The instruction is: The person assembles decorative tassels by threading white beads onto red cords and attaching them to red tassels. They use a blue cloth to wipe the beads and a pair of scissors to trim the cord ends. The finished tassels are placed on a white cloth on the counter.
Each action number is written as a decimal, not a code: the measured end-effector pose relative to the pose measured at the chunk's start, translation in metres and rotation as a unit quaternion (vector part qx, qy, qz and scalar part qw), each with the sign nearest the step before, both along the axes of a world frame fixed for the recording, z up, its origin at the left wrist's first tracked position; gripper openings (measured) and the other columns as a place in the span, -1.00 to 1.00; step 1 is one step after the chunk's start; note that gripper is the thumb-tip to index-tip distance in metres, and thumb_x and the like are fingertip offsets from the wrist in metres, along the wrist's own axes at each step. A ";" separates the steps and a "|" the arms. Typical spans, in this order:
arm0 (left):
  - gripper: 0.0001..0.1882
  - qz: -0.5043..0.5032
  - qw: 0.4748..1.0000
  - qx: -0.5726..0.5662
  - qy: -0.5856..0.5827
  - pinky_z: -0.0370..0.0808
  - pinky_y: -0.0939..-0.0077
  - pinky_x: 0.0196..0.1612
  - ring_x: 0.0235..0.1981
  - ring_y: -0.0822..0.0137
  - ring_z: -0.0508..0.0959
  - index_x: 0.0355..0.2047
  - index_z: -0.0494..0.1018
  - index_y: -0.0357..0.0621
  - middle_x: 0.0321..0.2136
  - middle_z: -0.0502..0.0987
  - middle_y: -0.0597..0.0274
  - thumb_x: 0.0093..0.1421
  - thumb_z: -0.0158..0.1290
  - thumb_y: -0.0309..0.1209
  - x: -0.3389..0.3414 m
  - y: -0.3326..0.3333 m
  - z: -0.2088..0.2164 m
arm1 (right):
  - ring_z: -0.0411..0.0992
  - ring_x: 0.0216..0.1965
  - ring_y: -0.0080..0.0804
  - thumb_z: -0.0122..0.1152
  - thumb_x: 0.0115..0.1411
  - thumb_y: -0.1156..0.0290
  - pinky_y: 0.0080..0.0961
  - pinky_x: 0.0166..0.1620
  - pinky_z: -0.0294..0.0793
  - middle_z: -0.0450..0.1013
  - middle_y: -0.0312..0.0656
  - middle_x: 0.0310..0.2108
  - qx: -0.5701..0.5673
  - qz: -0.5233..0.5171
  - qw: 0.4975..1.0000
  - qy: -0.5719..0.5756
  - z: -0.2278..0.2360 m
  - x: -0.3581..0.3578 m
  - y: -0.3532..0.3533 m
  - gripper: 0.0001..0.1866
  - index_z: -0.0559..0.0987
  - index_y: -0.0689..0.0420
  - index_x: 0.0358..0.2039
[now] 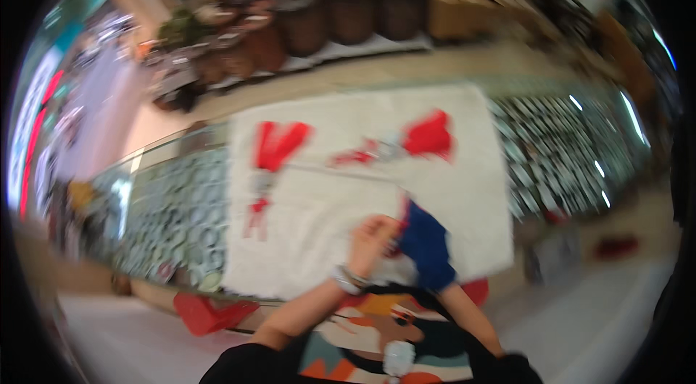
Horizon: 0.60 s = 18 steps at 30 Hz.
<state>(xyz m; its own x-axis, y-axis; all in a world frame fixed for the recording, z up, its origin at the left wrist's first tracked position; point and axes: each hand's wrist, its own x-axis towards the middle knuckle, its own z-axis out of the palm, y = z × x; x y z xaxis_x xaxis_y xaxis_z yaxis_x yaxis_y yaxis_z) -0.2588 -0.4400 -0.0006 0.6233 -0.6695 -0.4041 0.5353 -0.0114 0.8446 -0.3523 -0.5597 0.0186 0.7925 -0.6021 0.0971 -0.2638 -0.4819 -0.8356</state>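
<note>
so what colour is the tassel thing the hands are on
Blue tassel, under the left hand. It shows only in the blurred head view.

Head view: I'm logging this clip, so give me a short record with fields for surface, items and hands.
surface: white cloth spread over a glass display counter
items: red tassel ornaments, one at left, one at right
left hand: on the cloth, bracelets on wrist, against a blue piece
right hand: hidden
image: motion-blurred
</note>
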 end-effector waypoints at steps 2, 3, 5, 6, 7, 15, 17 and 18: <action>-0.83 0.030 0.997 -0.057 -0.043 0.47 0.70 -0.36 -0.43 0.62 0.51 -0.19 0.58 -0.15 -0.44 0.59 0.41 0.31 0.18 -0.33 -0.004 -0.008 0.003 | 0.51 -0.35 -0.15 0.22 0.11 0.42 -0.29 -0.29 0.48 0.53 -0.04 -0.36 -0.019 0.057 0.998 0.011 0.010 0.003 0.000 -0.81 0.54 0.21 -0.26; -0.83 0.006 0.998 -0.040 -0.041 0.47 0.69 -0.36 -0.40 0.61 0.53 -0.21 0.59 -0.18 -0.42 0.61 0.39 0.30 0.20 -0.35 0.000 -0.009 0.004 | 0.51 -0.35 -0.14 0.21 0.11 0.42 -0.28 -0.30 0.47 0.53 -0.04 -0.36 -0.073 0.068 0.994 0.033 0.013 0.003 0.001 -0.81 0.55 0.21 -0.26; -0.82 -0.013 0.997 -0.027 -0.071 0.34 0.74 -0.58 -0.60 0.68 0.44 -0.22 0.60 -0.22 -0.53 0.59 0.40 0.30 0.19 -0.35 0.006 -0.007 0.004 | 0.51 -0.35 -0.14 0.21 0.11 0.42 -0.28 -0.31 0.47 0.53 -0.04 -0.36 -0.127 0.063 0.989 0.054 0.013 0.007 0.002 -0.82 0.55 0.20 -0.27; -0.82 -0.025 0.998 -0.023 -0.050 0.26 0.72 -0.67 -0.69 0.67 0.39 -0.25 0.59 -0.23 -0.59 0.57 0.39 0.30 0.18 -0.35 0.008 -0.006 0.004 | 0.51 -0.35 -0.13 0.20 0.11 0.42 -0.28 -0.31 0.47 0.53 -0.04 -0.36 -0.143 0.054 0.986 0.070 0.011 0.008 0.004 -0.82 0.55 0.20 -0.28; -0.83 -0.027 0.999 -0.014 -0.041 0.26 0.72 -0.67 -0.69 0.66 0.39 -0.26 0.58 -0.23 -0.59 0.56 0.38 0.31 0.18 -0.36 0.011 -0.006 0.002 | 0.51 -0.35 -0.13 0.20 0.11 0.42 -0.27 -0.31 0.47 0.53 -0.04 -0.36 -0.155 0.046 0.983 0.085 0.008 0.009 0.003 -0.83 0.55 0.20 -0.29; -0.87 0.072 0.993 -0.091 -0.013 0.32 0.75 -0.56 -0.56 0.66 0.45 -0.26 0.58 -0.17 -0.50 0.58 0.39 0.31 0.15 -0.37 0.000 -0.010 -0.013 | 0.51 -0.35 -0.10 0.16 0.09 0.44 -0.25 -0.36 0.44 0.52 -0.06 -0.38 -0.130 0.045 0.987 0.084 0.002 0.009 0.010 -0.87 0.57 0.17 -0.34; -0.87 0.072 0.994 -0.083 -0.015 0.33 0.77 -0.53 -0.52 0.66 0.46 -0.25 0.59 -0.16 -0.47 0.59 0.41 0.31 0.16 -0.36 0.000 -0.010 -0.016 | 0.50 -0.35 -0.07 0.15 0.10 0.45 -0.24 -0.36 0.43 0.51 -0.06 -0.39 -0.118 0.075 0.990 0.024 0.006 0.009 0.009 -0.88 0.57 0.17 -0.35; -0.86 0.066 0.996 -0.065 -0.003 0.34 0.77 -0.52 -0.51 0.66 0.48 -0.24 0.59 -0.13 -0.44 0.61 0.40 0.31 0.17 -0.34 0.001 -0.010 -0.016 | 0.49 -0.35 -0.06 0.14 0.10 0.45 -0.23 -0.37 0.43 0.50 -0.06 -0.40 -0.117 0.084 0.990 -0.001 0.007 0.010 0.007 -0.89 0.57 0.17 -0.35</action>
<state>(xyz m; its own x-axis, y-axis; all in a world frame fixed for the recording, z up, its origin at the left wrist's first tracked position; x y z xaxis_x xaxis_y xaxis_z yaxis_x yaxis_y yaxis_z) -0.2573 -0.4501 -0.0166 0.7124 -0.6269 -0.3154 0.5190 0.1681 0.8381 -0.3422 -0.5525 0.0254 0.8794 -0.4223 0.2199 -0.1614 -0.6988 -0.6968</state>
